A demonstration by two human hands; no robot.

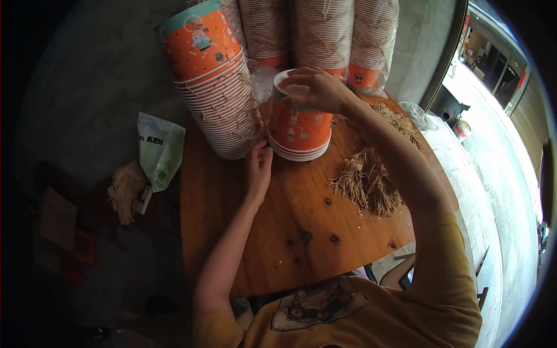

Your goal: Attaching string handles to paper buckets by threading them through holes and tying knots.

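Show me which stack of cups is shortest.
The short stack at the right hand: only a few rims show at its bottom, while the tall stack and wrapped stacks show many.

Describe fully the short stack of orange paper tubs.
The short stack of orange, round paper-looking tubs stands upside down on the brown wooden table, white rims lowest, with pale cartoon prints and a greenish band above. The person's right hand covers part of its top; the left hand is beside its lower left, contact unclear.
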